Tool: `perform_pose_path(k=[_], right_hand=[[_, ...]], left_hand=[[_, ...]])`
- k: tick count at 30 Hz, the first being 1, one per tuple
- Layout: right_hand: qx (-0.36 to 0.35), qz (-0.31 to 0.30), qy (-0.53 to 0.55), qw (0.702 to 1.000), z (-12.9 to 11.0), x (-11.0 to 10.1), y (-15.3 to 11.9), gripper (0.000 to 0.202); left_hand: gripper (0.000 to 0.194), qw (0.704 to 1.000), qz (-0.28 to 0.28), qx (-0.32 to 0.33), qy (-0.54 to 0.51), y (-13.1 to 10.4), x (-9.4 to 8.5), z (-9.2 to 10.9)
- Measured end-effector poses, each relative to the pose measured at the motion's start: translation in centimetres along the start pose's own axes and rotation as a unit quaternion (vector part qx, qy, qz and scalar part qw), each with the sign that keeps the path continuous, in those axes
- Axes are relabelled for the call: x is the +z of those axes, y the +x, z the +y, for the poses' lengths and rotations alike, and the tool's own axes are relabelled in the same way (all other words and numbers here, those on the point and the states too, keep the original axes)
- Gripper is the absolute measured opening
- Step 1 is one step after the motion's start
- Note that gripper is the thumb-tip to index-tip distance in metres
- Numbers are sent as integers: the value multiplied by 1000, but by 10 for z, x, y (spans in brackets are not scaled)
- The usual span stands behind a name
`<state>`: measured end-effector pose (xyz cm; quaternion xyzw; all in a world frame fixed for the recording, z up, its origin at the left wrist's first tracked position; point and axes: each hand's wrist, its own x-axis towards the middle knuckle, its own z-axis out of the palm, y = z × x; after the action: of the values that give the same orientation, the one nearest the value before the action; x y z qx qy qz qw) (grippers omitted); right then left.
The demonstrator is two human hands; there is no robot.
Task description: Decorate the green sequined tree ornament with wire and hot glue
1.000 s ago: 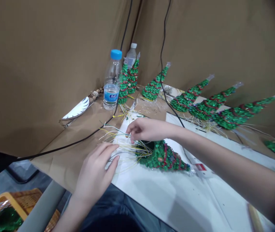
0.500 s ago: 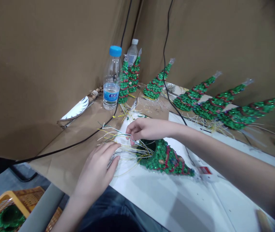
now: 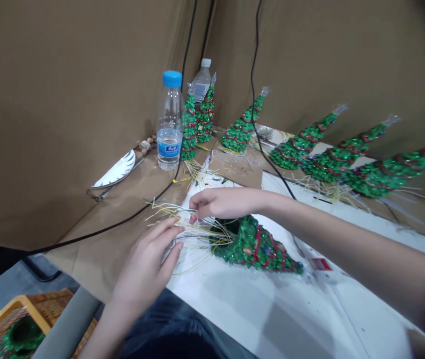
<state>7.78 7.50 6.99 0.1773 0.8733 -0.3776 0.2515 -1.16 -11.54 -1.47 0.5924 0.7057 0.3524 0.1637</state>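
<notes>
A green glittery Christmas tree ornament (image 3: 257,248) with red garland lies on its side on the white board, its hollow base facing left. Thin white, yellow and dark wires (image 3: 197,234) fan out of that base. My right hand (image 3: 212,204) reaches over the tree with curled fingers pinched on some of the wires. Below and to the left, my left hand (image 3: 152,254) rests against the wire ends with its fingers stretched and apart. A clear tip with a red tag (image 3: 321,264) lies at the tree's pointed end.
A water bottle (image 3: 169,148) with a blue cap stands at the back. Several finished-looking trees (image 3: 296,146) stand along the cardboard wall. A black cable (image 3: 126,219) crosses the table. At lower left, an orange basket (image 3: 21,301) holds another green tree.
My right hand has shifted slightly left and down along the wires. My left hand has moved a little left, its fingers spreading more. The tree stays on its side.
</notes>
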Motion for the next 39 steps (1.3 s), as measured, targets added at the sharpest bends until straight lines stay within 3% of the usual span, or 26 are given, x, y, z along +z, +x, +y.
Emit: perform_pose_path(k=[13,26,39], right_hand=[[25,-24,-72,997,-12,0,6,7],[7,-65,11,998,-9,1,16,9],[41,-107,106,988,2,-4,22,12]], left_hand=[[26,1000,-8,-5,13,-4,0,1],[25,1000,-23,7,11,-4,1,-2],[25,1000,-16,11,7,-2,0,-1]])
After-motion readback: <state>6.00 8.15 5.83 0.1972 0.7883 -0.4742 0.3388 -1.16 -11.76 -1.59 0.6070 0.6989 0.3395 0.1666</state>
